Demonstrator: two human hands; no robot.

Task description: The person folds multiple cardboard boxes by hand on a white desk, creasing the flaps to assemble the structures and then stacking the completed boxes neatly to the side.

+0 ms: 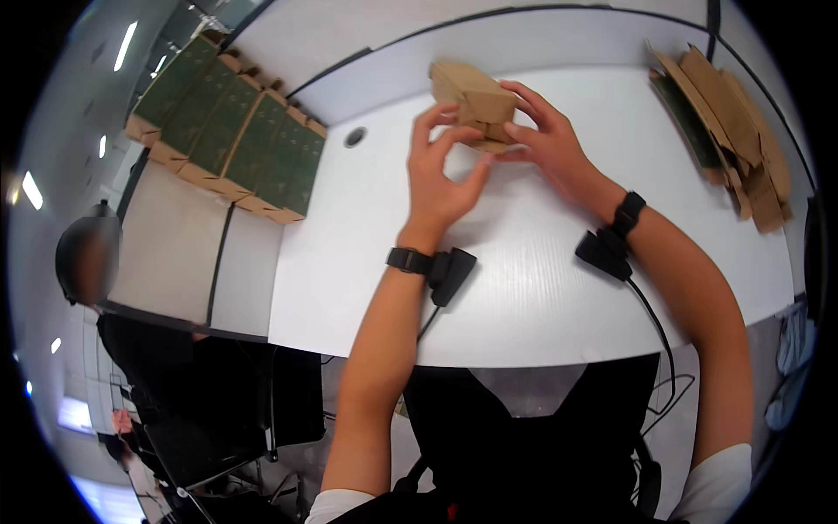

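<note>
A small brown cardboard box (488,98) is between my two hands near the back of the white table (517,281). Its near end faces me, with flaps and a slit showing, and one flap juts out at the bottom. My left hand (445,160) grips it from the left, fingers on its side and thumb by the lower flap. On the right, my right hand (550,141) holds the box with the index finger along the upper edge and the thumb at the near corner. The fingertips under the box are partly hidden.
A row of green-and-brown cardboard boxes (229,137) stands at the left edge. Flattened cardboard pieces (733,137) lean at the right. A round cable hole (355,137) is in the tabletop. Wrist straps with black devices carry cables. Another person (144,354) sits at left.
</note>
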